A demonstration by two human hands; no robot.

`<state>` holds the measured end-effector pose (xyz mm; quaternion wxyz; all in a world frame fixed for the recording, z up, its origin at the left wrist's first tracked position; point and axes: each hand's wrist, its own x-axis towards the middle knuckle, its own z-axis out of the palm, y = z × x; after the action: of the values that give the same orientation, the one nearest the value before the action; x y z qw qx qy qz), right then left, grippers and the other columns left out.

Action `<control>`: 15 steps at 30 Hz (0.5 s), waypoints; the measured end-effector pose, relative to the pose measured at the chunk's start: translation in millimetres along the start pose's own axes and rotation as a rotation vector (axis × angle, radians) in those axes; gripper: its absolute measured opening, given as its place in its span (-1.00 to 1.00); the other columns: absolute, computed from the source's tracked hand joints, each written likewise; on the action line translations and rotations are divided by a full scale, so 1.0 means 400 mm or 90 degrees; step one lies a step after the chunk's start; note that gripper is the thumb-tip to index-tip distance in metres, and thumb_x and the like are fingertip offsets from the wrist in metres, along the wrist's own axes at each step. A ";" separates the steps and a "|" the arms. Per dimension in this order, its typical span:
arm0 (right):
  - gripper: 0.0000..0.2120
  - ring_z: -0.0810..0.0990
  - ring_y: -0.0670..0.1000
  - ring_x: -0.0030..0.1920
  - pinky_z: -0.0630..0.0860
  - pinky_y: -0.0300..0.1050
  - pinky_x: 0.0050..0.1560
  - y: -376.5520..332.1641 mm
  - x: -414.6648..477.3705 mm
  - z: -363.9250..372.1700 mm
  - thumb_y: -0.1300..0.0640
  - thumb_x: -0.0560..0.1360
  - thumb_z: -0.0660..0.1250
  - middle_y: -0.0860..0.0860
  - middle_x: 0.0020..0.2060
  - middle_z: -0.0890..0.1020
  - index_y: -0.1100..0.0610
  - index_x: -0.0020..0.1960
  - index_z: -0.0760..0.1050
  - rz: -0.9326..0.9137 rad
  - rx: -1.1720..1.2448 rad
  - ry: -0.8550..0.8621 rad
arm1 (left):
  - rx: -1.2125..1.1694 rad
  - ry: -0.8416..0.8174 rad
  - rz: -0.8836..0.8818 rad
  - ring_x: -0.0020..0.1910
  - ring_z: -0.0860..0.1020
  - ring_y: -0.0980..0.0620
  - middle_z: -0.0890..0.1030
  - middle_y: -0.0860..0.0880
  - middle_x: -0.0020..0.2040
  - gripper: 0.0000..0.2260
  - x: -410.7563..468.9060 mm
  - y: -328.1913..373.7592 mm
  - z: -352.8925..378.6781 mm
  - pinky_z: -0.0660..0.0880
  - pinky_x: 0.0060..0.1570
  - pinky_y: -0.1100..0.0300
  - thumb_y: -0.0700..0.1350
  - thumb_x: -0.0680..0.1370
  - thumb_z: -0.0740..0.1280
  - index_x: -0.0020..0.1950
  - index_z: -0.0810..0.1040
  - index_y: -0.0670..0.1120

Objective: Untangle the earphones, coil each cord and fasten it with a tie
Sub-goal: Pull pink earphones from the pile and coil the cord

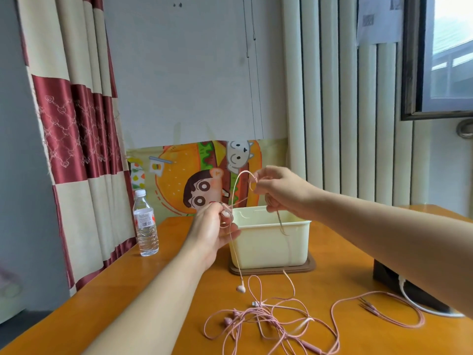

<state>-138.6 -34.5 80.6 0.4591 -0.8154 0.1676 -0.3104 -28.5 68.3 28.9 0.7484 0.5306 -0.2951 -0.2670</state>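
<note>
Above the table my left hand (pixel 215 226) pinches a pink earphone cord (pixel 236 190) wound in small loops around its fingers. From there the cord arcs up to my right hand (pixel 279 193), which pinches it at a small loop. One pink earbud (pixel 240 288) dangles from my left hand down to just above the tabletop. A tangled heap of pink earphone cords (pixel 271 321) lies on the orange table (pixel 128 283) in front. Thin tie strips (pixel 368 306) lie to the right of the heap.
A cream plastic bin (pixel 268 242) stands on a brown lid behind the heap. A water bottle (pixel 145 224) stands at the table's left edge. At the right edge a dark box (pixel 391 280) sits with a white cable (pixel 419 306) beside it.
</note>
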 end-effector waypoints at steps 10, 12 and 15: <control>-0.84 0.36 -0.06 -0.39 0.39 -0.28 -0.39 0.020 -0.034 0.033 0.03 0.54 0.30 0.01 -0.23 0.60 0.08 0.04 0.57 0.014 -0.108 -0.211 | 0.154 -0.007 0.019 -0.52 0.28 0.13 0.29 0.07 -0.49 -0.80 -0.001 -0.017 -0.003 0.45 -0.34 0.20 -0.16 0.61 0.10 -0.07 0.51 -0.08; -0.86 0.40 -0.09 -0.39 0.40 -0.29 -0.37 0.022 -0.032 0.029 0.02 0.51 0.34 -0.03 -0.29 0.58 0.07 -0.02 0.59 0.000 -0.148 -0.187 | 0.155 -0.012 0.007 -0.54 0.31 0.14 0.33 0.04 -0.43 -0.80 -0.001 -0.018 -0.001 0.42 -0.36 0.21 -0.13 0.62 0.11 -0.08 0.51 -0.06; -0.89 0.45 -0.10 -0.36 0.44 -0.29 -0.35 0.021 -0.022 0.006 0.05 0.51 0.36 -0.03 -0.33 0.56 0.07 -0.08 0.61 0.004 -0.179 -0.115 | 0.076 -0.005 -0.033 -0.61 0.24 0.15 0.31 0.03 -0.46 -0.81 0.004 -0.016 -0.012 0.42 -0.35 0.20 -0.18 0.60 0.12 -0.18 0.44 -0.07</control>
<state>-143.6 -32.4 69.3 0.3544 -0.8956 0.1700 -0.2081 -24.3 68.3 21.7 0.7069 0.5809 -0.2995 -0.2704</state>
